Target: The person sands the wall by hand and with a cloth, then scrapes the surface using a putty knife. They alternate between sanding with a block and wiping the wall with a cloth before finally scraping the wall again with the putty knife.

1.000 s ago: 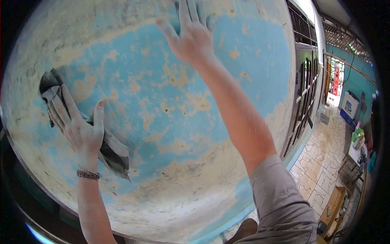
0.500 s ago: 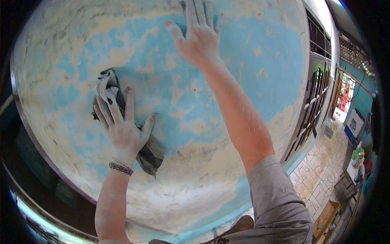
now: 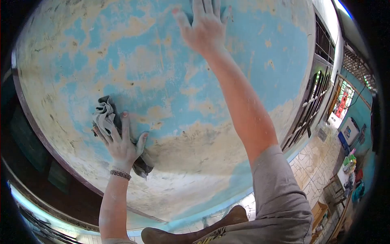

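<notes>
Though patchy, wall (image 3: 178,101) behind cloth (image 3: 105,115), left hand (image 3: 122,149)

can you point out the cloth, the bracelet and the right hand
The cloth (image 3: 143,166), head view: on its dark lower end, below the left hand's thumb.
The bracelet (image 3: 120,174), head view: on the front of its band, at the left wrist.
The right hand (image 3: 206,33), head view: on the back of the hand.

right hand (image 3: 206,31) cut off above, cloth (image 3: 105,113) partly hidden
</notes>
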Demonstrator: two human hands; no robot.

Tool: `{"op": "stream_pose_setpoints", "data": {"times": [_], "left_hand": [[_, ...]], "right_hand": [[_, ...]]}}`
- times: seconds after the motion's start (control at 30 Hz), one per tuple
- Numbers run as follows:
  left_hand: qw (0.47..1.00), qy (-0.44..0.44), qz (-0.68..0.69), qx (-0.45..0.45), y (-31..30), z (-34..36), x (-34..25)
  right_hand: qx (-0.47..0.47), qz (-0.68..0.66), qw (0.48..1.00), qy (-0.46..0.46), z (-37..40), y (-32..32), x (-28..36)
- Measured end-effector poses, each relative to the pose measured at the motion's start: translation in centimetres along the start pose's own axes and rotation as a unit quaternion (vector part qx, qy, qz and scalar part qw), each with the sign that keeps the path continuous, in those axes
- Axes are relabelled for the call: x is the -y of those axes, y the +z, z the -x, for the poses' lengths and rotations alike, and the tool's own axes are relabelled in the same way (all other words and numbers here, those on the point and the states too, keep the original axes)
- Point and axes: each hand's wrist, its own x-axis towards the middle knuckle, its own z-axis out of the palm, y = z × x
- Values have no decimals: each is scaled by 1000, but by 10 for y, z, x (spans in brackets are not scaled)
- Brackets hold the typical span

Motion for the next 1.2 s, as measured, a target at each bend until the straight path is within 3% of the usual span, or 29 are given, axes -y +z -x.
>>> {"op": "stream_pose_setpoints", "data": {"times": [0.07,0.23,0.33,0.37,0.47,0.57,0.7,0.77,0.8,0.87,0.93,1.0,1.07,1.1,1.17,1.2], "left_hand": [[1000,7,-1,-10,3,1,2],[1000,-18,11,-12,7,18,-5],[999,-41,12,9,11,31,-9],[999,-43,21,7,10,33,-10],[997,-55,48,5,10,42,-17],[996,-74,51,-3,15,45,-18],[994,-92,44,-26,20,51,-21],[994,-94,44,-33,21,52,-20],[994,-92,49,-33,21,52,-20],[993,-99,62,-31,21,56,-23],[991,-110,69,-23,21,62,-23],[990,-119,73,-21,21,63,-23],[990,-122,72,-21,23,64,-25],[990,-121,68,-19,24,66,-24],[991,-120,64,-19,27,68,-24],[991,-119,63,-20,27,68,-23]], "right_hand": [[-21,0,1000,14,9,6,13],[227,-72,971,-7,251,-74,88],[209,-54,968,-127,189,-52,59],[219,-29,970,-100,136,-42,50],[49,-33,997,-51,12,9,21],[22,-31,998,-53,24,7,37],[181,-79,980,26,232,-57,103],[225,-77,971,-29,252,-65,96],[245,-73,965,-54,253,-68,90],[169,-5,983,-65,126,-38,63],[58,-76,995,-31,71,-8,46],[48,-342,935,79,101,-4,69],[136,-277,951,-2,166,-28,81],[221,-71,963,-136,214,-52,85],[268,-157,910,-276,274,-84,72],[285,-140,905,-284,260,-82,62]]}}
